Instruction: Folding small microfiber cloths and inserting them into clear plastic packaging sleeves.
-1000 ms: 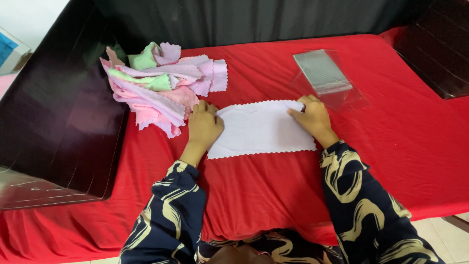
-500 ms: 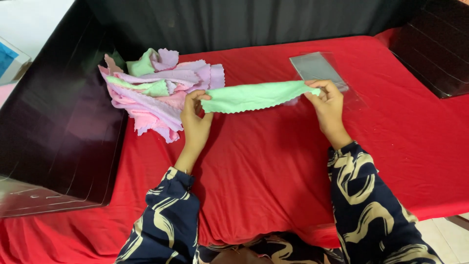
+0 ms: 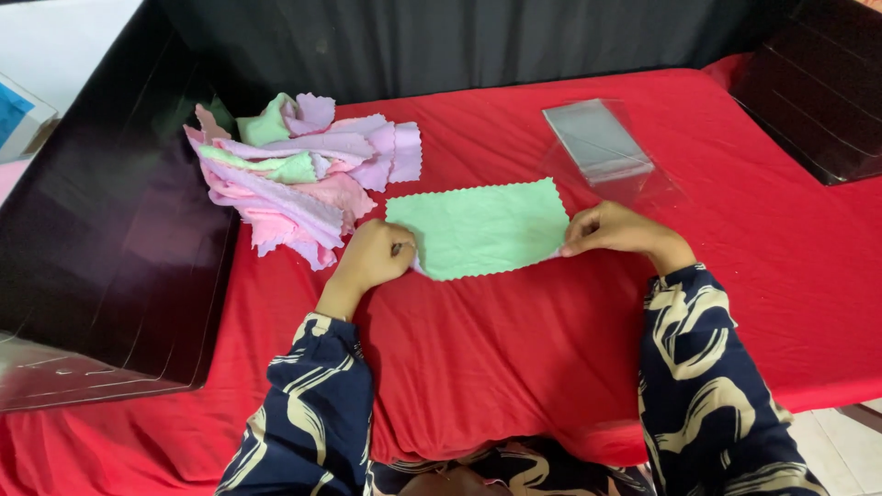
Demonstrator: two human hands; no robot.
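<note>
Centrally, a light green cloth with zigzag-cut edges lies spread flat on the red-covered desk, long side running left to right, just in front of the person. A sliver of paler fabric peeks out under its near left corner.

Left hand: curled, fingers closed, pinching the cloth's near left corner against the desk. Right hand: fingers drawn together, pinching the cloth's near right corner, knuckles up. Both wrists come out of dark navy sleeves with a cream swirl pattern.

Just left of the green cloth, touching or nearly touching the left hand: a loose heap of similar cloths, pink, lilac, pale green, rumpled and overlapping.

Behind the right hand, near the cloth's far right corner: a stack of clear plastic sleeves, flat on the red cover, slightly skewed.

Far left: a dark glossy box with open top, its wall beside the heap. Far right corner: another dark box. Black drape along the desk's far edge.
</note>
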